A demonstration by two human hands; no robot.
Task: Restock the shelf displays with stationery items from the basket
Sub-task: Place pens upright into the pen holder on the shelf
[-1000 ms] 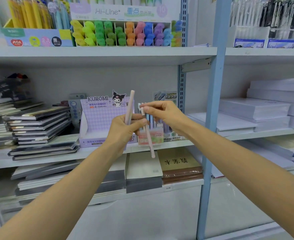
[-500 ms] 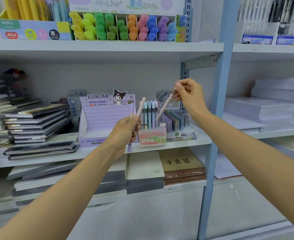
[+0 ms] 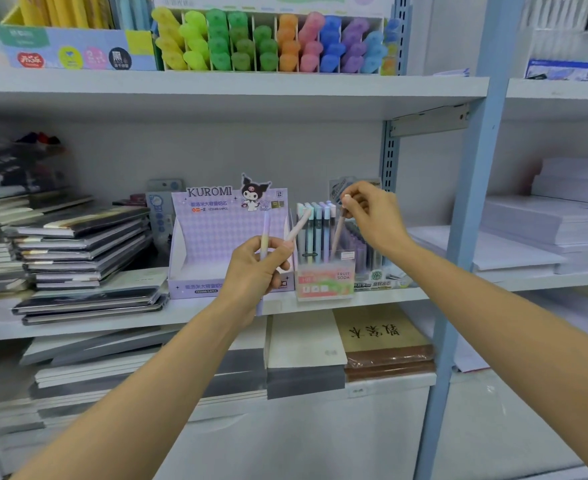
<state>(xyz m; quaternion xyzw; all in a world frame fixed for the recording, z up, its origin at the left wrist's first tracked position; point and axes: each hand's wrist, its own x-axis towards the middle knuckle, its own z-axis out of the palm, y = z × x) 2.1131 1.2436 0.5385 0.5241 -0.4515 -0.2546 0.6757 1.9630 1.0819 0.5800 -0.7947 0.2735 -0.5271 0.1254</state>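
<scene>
The right hand [image 3: 375, 220] pinches the top end of a pale pink pen [image 3: 336, 237] between thumb and fingertips, and the barrel hangs almost upright with its lower end down among the pastel pens [image 3: 315, 225] that stand in the clear display box [image 3: 325, 277]; that box sits at the front edge of the middle shelf [image 3: 112, 320], toward its right end, just beside the Kuromi carton [image 3: 216, 237]. The left hand [image 3: 256, 268] is curled round two spare pens, a lilac-and-yellow pen [image 3: 265, 230] and a second pink pen [image 3: 299, 225], held up in front of the carton near the box's left side. The basket is not in view. The step in hand looks to be seating the pen in the box, with two more to follow. To do it well, I would hold the pinch high on the barrel and let the pen go straight down into a free gap, since a slanted tip could catch a neighbour, tip the row or nudge the light box back from the shelf edge. Let go only once the tip rests on the box floor. The left hand's pens lean toward the box, so holding them clear of the standing row would spare a knock, and passing them over one at a time should make each pinch sure
</scene>
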